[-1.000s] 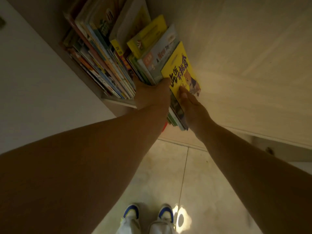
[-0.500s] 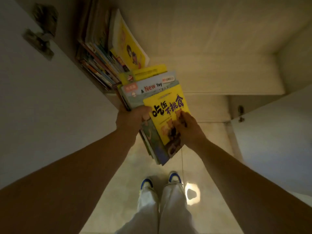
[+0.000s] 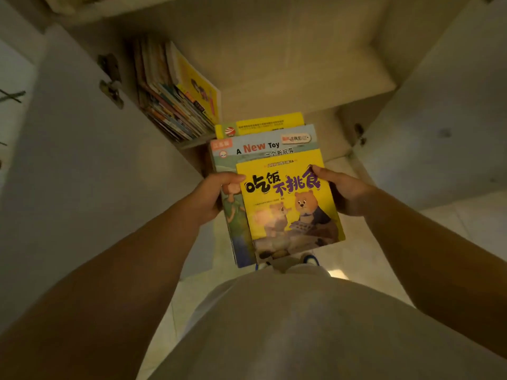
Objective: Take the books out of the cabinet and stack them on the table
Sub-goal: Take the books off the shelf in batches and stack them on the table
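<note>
Books [image 3: 288, 204] now out, flat, lengthwise away.

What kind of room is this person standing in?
Probably a home, maybe a child's room: picture books stand in an open built-in cabinet, more children's books sit in both hands, and the floor is pale tile.

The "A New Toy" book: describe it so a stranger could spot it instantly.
Start at the stack of books gripped by the left hand and right hand before the open cabinet. The "A New Toy" book lies second from the top, under the yellow bear book. Its pale blue cover alone carries English words.
</note>
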